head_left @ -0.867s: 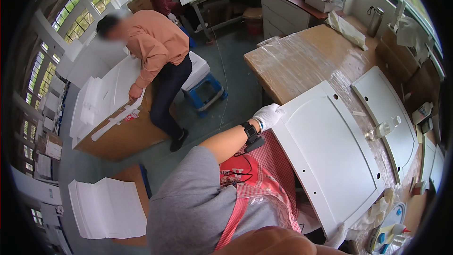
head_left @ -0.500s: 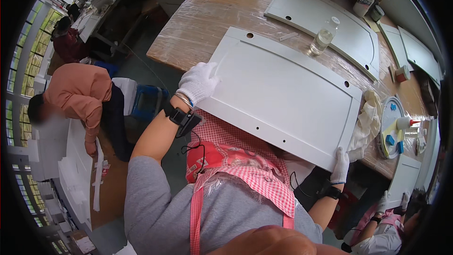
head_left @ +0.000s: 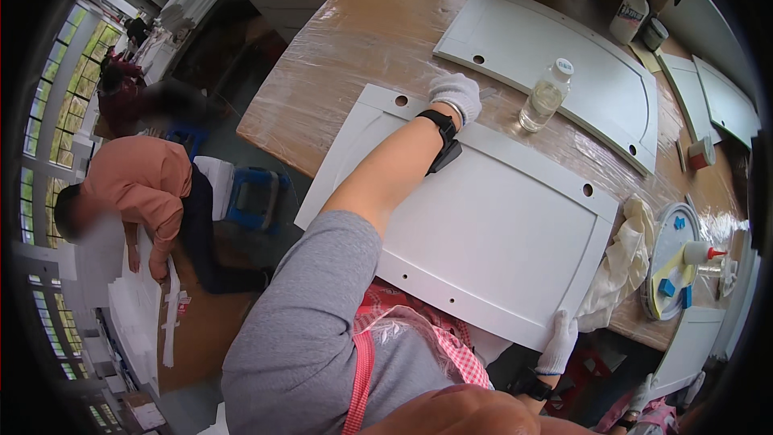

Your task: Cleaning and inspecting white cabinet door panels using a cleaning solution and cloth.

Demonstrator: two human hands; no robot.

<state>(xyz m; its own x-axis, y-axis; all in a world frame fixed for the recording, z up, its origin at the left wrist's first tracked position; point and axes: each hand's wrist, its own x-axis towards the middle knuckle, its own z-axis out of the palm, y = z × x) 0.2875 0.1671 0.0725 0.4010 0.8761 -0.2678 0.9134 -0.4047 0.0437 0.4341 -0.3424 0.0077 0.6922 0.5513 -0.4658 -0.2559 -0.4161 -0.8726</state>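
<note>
A white cabinet door (head_left: 491,234) with a recessed centre lies in front of me, partly on the table and overhanging its near edge. Two larger holes sit along its far side and two small ones along the near side. My left hand (head_left: 456,97), in a white knit glove, reaches across the door to its far edge. Right beside it is a thin metal strip (head_left: 488,93); the fingers are mostly hidden, so I cannot tell whether they touch it. At the near right corner my gloved right hand (head_left: 559,344) grips the door's edge.
A bottle of clear liquid (head_left: 547,95) stands between this door and a second white door (head_left: 555,72). Rightward are a crumpled cloth (head_left: 624,262), a round lid (head_left: 654,274) with blue pieces, and a red-tipped glue bottle (head_left: 699,253). A person in orange (head_left: 141,181) bends at the left.
My left hand has let go of the door's left edge and crossed over to the far edge, near the metal strip. The right hand still holds the near right corner.
</note>
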